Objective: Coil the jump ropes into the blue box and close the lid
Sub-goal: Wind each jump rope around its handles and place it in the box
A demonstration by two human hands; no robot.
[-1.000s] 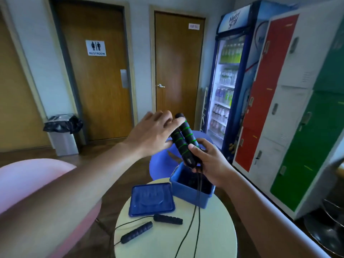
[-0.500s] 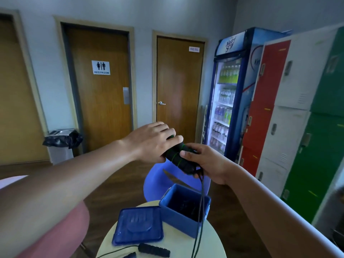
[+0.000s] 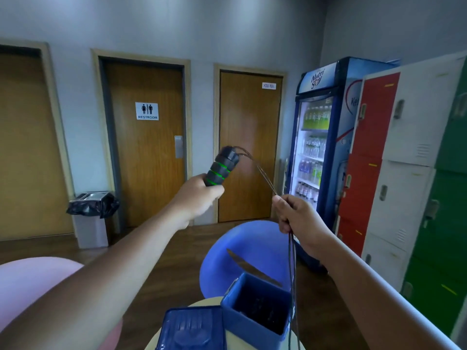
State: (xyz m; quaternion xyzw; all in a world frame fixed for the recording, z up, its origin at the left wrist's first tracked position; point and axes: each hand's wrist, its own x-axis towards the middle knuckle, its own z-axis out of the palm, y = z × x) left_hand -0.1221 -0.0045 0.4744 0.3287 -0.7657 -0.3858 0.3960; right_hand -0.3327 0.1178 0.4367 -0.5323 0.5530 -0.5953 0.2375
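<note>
Blue chair [image 3: 222, 253] behind open blue box [image 3: 252, 335].

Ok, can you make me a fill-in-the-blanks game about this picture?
The left hand grips the handles, black with ____ rings.
The right hand holds the cords, which hang down by the box, whose colour is ____.
The lid is off, so the box is ____.
The sign on the door reads ____.
Missing words: green, blue, open, restroom.
</note>
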